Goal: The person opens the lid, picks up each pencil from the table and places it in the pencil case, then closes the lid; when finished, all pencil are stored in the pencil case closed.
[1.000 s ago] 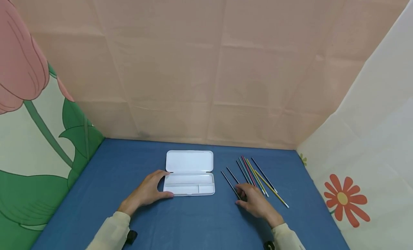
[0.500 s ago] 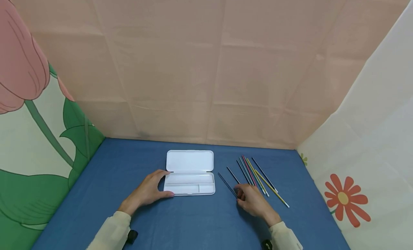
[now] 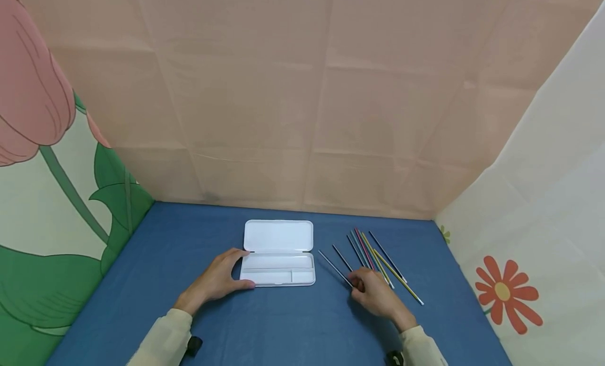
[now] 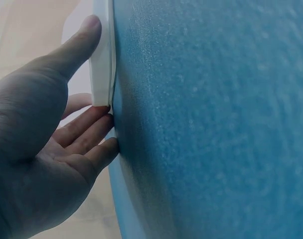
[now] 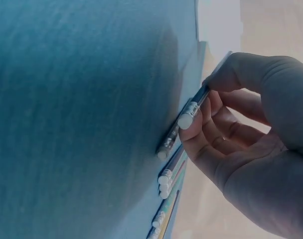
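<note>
A white pencil case point(image 3: 278, 236) lies open, its lid folded back and its compartment side nearer the person. My left hand point(image 3: 216, 278) holds the left end of the case, thumb at the near corner and index finger by the hinge. In the left wrist view the thumb lies against the case's edge point(image 4: 102, 74). My right hand point(image 3: 375, 295) pinches a dark pencil point(image 3: 333, 266) between thumb and fingers near its eraser end point(image 5: 186, 119). The held pencil slants toward the case. Another dark pencil point(image 3: 341, 257) lies just beyond the hand.
Several pencils, among them a red pencil point(image 3: 363, 246) and a yellow pencil point(image 3: 399, 276), lie in a loose fan right of the case. A blue cloth point(image 3: 283, 324) covers the table. A beige backdrop point(image 3: 302, 119) stands behind, with printed cloths at the sides.
My right hand has taken up the nearest dark pencil; its far tip has swung left toward the case. The hand has shifted slightly right. The left hand and case have stayed put.
</note>
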{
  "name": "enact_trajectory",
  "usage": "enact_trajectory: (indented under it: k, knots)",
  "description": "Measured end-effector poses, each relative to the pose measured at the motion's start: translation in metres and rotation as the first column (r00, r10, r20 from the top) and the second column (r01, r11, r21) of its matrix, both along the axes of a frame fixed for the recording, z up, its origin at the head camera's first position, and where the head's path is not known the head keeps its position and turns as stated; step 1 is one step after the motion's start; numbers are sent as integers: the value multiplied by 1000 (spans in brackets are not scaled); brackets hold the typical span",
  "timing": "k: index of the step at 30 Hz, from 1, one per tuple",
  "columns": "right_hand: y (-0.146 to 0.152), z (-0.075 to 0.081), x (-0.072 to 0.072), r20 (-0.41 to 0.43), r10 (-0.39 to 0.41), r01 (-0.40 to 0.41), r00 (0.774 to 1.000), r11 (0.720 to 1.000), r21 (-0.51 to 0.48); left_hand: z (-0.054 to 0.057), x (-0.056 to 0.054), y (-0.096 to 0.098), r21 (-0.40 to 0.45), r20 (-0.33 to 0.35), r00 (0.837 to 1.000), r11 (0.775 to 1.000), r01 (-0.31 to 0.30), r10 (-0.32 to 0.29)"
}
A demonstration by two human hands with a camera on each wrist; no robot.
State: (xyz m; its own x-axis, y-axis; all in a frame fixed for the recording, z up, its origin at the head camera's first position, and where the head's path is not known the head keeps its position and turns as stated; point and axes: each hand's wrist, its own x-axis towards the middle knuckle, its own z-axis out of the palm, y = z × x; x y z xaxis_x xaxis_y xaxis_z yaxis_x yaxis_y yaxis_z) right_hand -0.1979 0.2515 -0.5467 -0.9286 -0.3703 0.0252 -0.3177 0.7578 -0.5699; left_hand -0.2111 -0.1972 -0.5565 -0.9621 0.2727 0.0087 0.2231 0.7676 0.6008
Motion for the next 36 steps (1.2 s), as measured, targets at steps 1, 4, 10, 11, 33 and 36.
enact_trajectory:
  k: [1, 4, 10, 11, 33, 36]
  knots:
    - [0, 0, -1, 2, 5, -5, 1000, 1000, -4, 0, 0, 0, 1, -1, 1000, 1000, -2, 2]
    - [-2, 2, -3, -1, 17, -17, 1000, 1000, -8, -2, 1, -1, 3, -9, 1000, 1000, -1, 2]
    - [-7, 4, -7, -53, 45, -45, 998, 999, -11, -2, 2, -1, 7, -20, 1000, 1000, 5, -4]
    - [-8, 4, -7, -65, 50, -51, 997, 999, -11, -2, 2, -1, 7, -20, 1000, 1000, 5, -4]
    - [-38, 11, -24, -166, 149, -155, 975, 988, -23, 2, 2, 1, 3, 10, 1000, 1000, -14, 14]
    - [-43, 11, -28, -179, 175, -183, 968, 983, -26, 3, 2, 1, 1, 15, 1000, 1000, -15, 15]
